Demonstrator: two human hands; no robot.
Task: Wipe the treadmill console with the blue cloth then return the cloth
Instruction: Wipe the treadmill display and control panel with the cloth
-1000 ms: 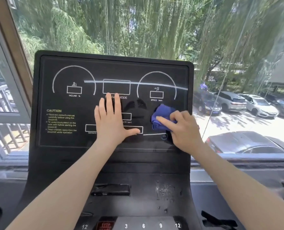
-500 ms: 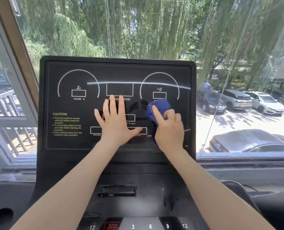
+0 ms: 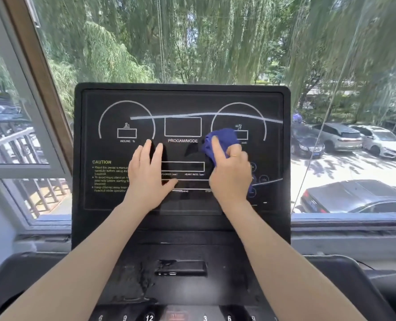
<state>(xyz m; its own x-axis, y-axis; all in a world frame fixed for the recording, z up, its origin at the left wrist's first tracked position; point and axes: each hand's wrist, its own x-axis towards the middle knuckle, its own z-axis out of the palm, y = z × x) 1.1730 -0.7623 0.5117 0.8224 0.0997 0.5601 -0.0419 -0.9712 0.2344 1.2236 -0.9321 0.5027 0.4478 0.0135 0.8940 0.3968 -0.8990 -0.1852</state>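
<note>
The black treadmill console (image 3: pixel 104 107) stands upright in front of me, with white gauge arcs and yellow caution text. My right hand (image 3: pixel 230 174) grips the bunched blue cloth (image 3: pixel 222 137) and presses it against the panel just below the right speed gauge, forefinger stretched over the cloth. My left hand (image 3: pixel 148 177) lies flat on the panel's middle, fingers straight and thumb spread out to the right. Part of the cloth is hidden under my right palm, and a small blue corner shows by my wrist.
Below the panel sits a dark shelf with a slot (image 3: pixel 180 267) and wet streaks (image 3: pixel 141 281). A row of number buttons (image 3: pixel 149 317) runs along the bottom edge. Large windows (image 3: pixel 215 42) surround the console, with parked cars (image 3: pixel 354 198) outside on the right.
My right hand has carried the cloth up and a little left across the panel, from beside the lower boxes to under the speed gauge. My left hand has slid left on the panel.
</note>
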